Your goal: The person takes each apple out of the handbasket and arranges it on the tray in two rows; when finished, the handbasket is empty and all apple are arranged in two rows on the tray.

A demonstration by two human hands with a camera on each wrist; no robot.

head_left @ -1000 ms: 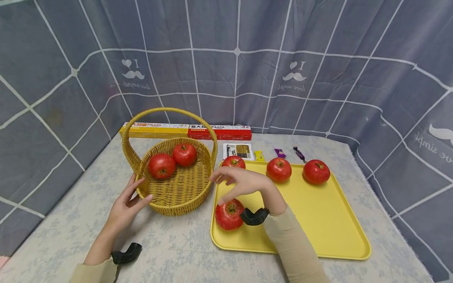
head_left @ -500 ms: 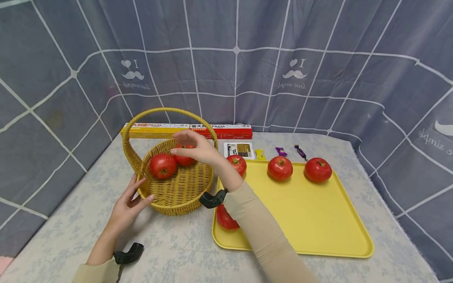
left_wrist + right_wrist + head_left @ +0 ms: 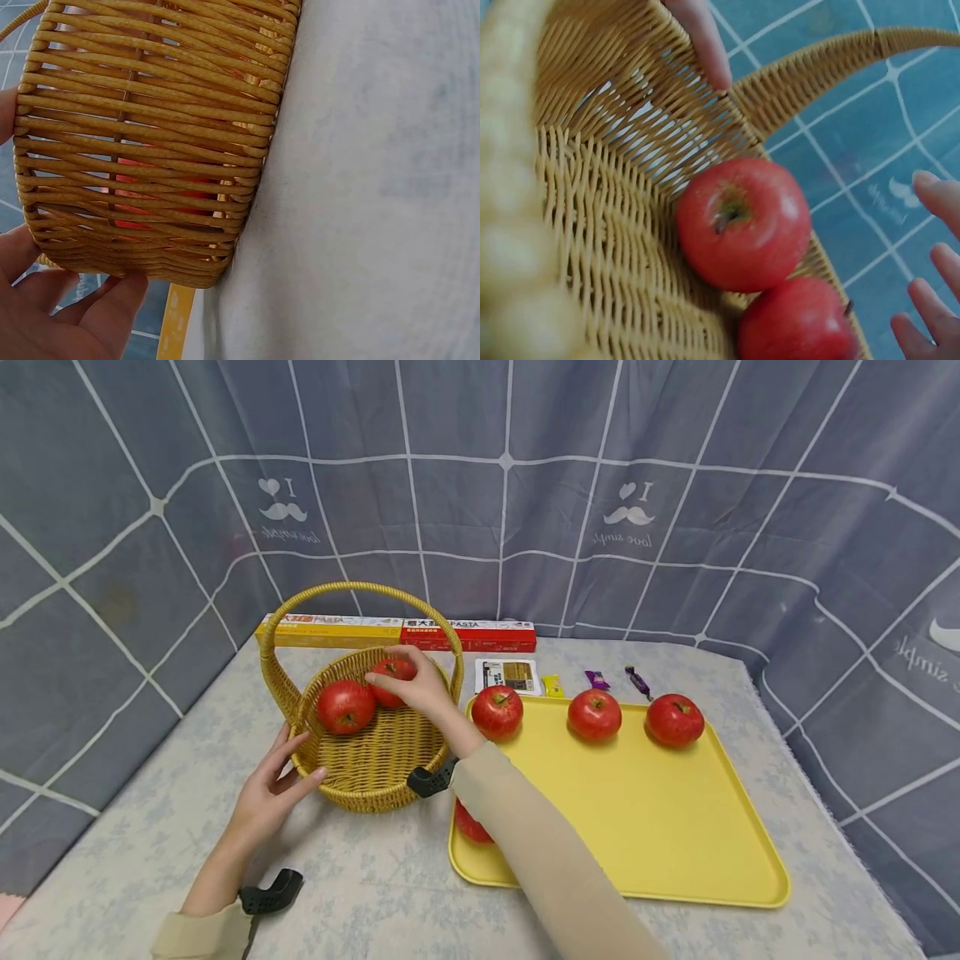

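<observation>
Red tomato [image 3: 471, 823] half hidden by sleeve [image 3: 517, 827], far tomato [image 3: 392, 680] under right hand [image 3: 420, 681]

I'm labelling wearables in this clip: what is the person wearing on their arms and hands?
Both arms wear long beige sleeves, the right sleeve and the left sleeve. A black curved device is strapped at each wrist: one by the right wrist, one by the left wrist. The left hand and right hand are bare, with no gloves or rings visible.
</observation>
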